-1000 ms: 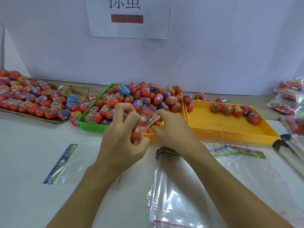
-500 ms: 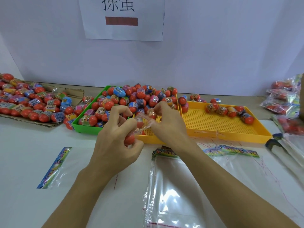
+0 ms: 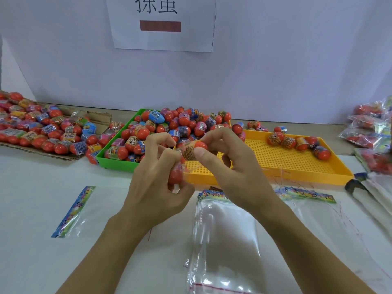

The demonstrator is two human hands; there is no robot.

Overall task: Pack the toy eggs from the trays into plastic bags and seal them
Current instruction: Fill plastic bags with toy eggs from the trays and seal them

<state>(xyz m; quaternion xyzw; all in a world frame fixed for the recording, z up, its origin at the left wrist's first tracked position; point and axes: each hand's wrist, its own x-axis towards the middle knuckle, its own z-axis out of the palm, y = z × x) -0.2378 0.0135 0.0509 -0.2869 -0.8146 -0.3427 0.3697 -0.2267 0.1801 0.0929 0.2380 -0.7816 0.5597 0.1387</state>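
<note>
The fingers [image 3: 200,154] of the right hand [image 3: 231,172] pinch a toy egg [image 3: 192,150], thumb on the near side and fingertips curled over the far side, so that its banded end points toward the left hand [image 3: 154,185]. The left hand's fingers are curled round a small clear bag [image 3: 176,177] with at least one red egg already showing low in the palm; its fingertips seem to hold the bag's mouth, though the film there is too faint to be sure. Held so, the egg looks set to be pushed into the bag. Both hands are raised above the desk [image 3: 31,198], close together, over the near rim of the yellow tray [image 3: 297,177], with forearms coming in from the bottom corners and wrists bent slightly inward.

In this single head view, the green tray [image 3: 115,164] behind the hands is heaped with eggs, and a few more lie at the far edge of the yellow tray. Empty bags [image 3: 224,240] lie flat on the desk beneath the wrists, within easy reach for the next batch, and filled bags [image 3: 369,128] are stacked at the right.
</note>
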